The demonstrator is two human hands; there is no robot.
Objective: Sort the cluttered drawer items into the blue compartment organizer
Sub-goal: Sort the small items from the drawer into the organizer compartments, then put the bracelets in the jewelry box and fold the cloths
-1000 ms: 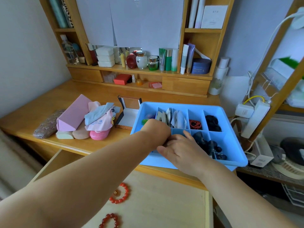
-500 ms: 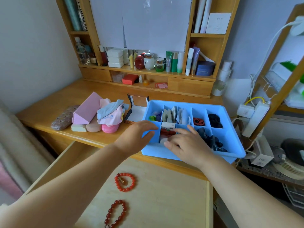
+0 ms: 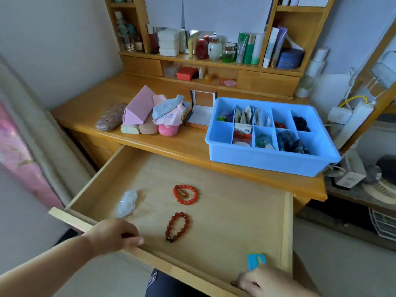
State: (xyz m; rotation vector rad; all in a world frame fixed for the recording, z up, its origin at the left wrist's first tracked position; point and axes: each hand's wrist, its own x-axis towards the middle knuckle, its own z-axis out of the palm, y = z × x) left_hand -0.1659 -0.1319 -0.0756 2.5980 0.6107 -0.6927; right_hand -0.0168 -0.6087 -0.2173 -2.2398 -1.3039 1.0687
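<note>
The blue compartment organizer (image 3: 267, 163) sits on the desk at the right, with several compartments holding packets, red items and dark hair ties. Below it the wooden drawer (image 3: 235, 200) is pulled out. In the drawer lie an orange-red bead bracelet (image 3: 175, 194), a dark red bead bracelet (image 3: 169, 227), a clear plastic packet (image 3: 127, 203) and a blue card (image 3: 256, 260). My left hand (image 3: 113, 236) is at the drawer's front left, its fingers curled over a small dark red thing. My right hand (image 3: 261, 282) is at the front right corner, its fingers bent down beside a small dark item.
On the desk left of the organizer lie a patterned case (image 3: 108, 117), a pink folded case (image 3: 139, 108), cloths on sponges (image 3: 169, 116) and an open box (image 3: 201, 110). Shelves of bottles stand behind. A rack with cables and a power strip (image 3: 351, 123) stands at the right.
Both hands have left the organizer and come down to the drawer's front edge, the left to the left corner, the right to the right corner. The camera has tilted down.
</note>
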